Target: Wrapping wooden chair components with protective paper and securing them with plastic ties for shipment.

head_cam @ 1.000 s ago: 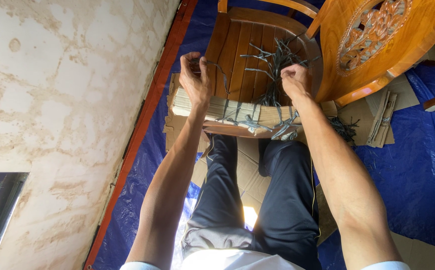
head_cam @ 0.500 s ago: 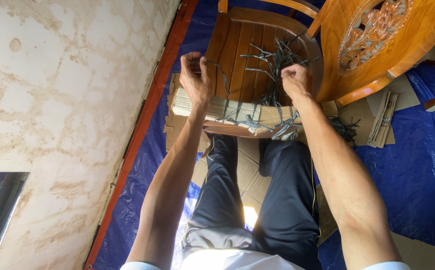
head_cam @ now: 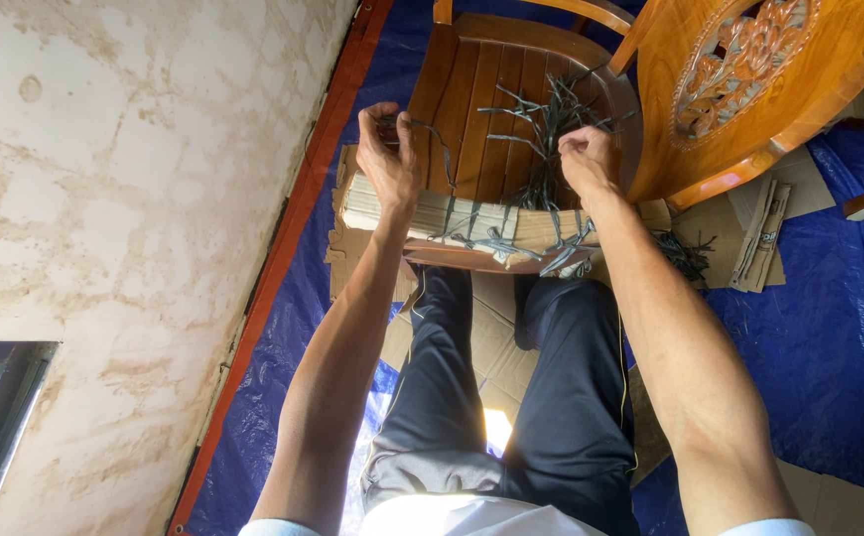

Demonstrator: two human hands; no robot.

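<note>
A flat stack of pale cardboard pieces [head_cam: 452, 213] lies along the front edge of a wooden chair seat [head_cam: 481, 89]. Grey plastic straps [head_cam: 541, 119] spread in a bundle over the seat and hang across the stack. My left hand [head_cam: 387, 159] is closed on the end of one grey strap that arcs over the stack's left part. My right hand [head_cam: 586, 159] is clenched on the strap bundle just above the stack's right end. Both forearms reach forward over my dark trousers [head_cam: 511, 397].
The chair's carved wooden back [head_cam: 749, 69] rises at the upper right. A blue tarp [head_cam: 829, 328] covers the floor, with cardboard sheets [head_cam: 496, 347] under my legs and folded cardboard [head_cam: 764, 233] to the right. A stained plaster wall [head_cam: 124, 199] runs along the left.
</note>
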